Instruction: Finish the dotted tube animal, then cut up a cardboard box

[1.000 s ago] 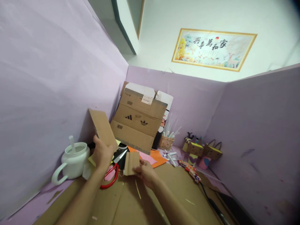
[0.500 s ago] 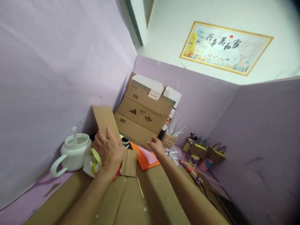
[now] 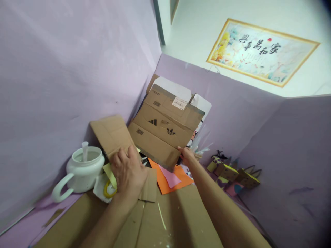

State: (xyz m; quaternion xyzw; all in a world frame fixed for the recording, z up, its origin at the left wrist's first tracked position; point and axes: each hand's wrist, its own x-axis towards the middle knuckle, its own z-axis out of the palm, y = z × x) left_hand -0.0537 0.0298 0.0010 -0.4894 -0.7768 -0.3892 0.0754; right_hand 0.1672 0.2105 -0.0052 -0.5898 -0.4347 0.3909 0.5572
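My left hand (image 3: 130,172) is closed over the lower edge of a plain piece of cardboard (image 3: 111,132) that tilts up toward the left wall. Its fingertips are partly hidden. With thumb and fingers, my right hand (image 3: 187,155) pinches the lower right edge of a flattened cardboard shoebox (image 3: 161,124) printed with black logos and barcodes. The shoebox sheet leans in the corner, its white flap (image 3: 172,86) at the top. Below it lie an orange sheet (image 3: 157,179) and a pink sheet (image 3: 169,176). A smaller cardboard piece (image 3: 151,186) lies beside my left wrist.
A white pot (image 3: 84,175) with a handle stands at left, near a yellow tape roll (image 3: 110,189). Small cardboard crafts (image 3: 227,172) sit at right. Brown cardboard (image 3: 155,230) covers the front surface. Purple walls (image 3: 77,86) enclose the corner.
My right hand has moved from the shoebox sheet's bottom edge to its lower right edge. The plain cardboard in my left hand has tipped further left. The view has shifted slightly.
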